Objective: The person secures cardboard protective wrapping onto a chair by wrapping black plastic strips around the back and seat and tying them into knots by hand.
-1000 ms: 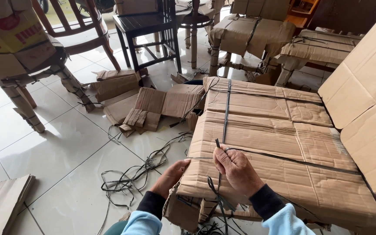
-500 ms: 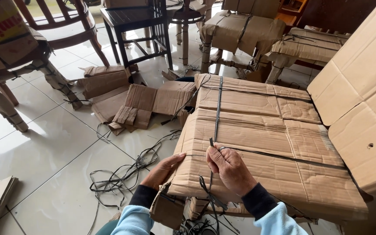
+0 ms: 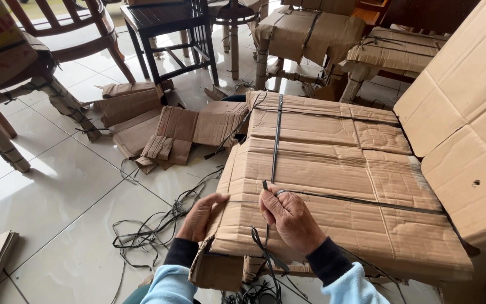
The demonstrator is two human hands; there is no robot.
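Hands low in frame, light blue sleeves with dark cuffs. Right hand (image 3: pixel 291 217) rests on top of the cardboard-wrapped seat (image 3: pixel 333 186); its fingers (image 3: pixel 270 204) are clenched around the dark plastic strap (image 3: pixel 275 143), short end sticking up just above the knuckles. Strap runs straight away from the fingers across the cardboard to the far edge. A second strap (image 3: pixel 367 201) crosses it right at the fingers and heads off to the right. Knotted tail hangs below the wrist over the near edge.

Left hand (image 3: pixel 199 217) is flat against the near left corner of the wrapping, fingers spread, pressing the cardboard, grasping nothing.

Left of that hand, on the white tiled floor (image 3: pixel 57 197): tangle of loose strap offcuts (image 3: pixel 153 231). Farther out, folded cardboard scraps (image 3: pixel 175 132).

Right of the fingers, a large cardboard sheet (image 3: pixel 468 112) stands tilted.

Far side: dark wooden chair (image 3: pixel 170 34), more cardboard-wrapped furniture (image 3: pixel 305 31).
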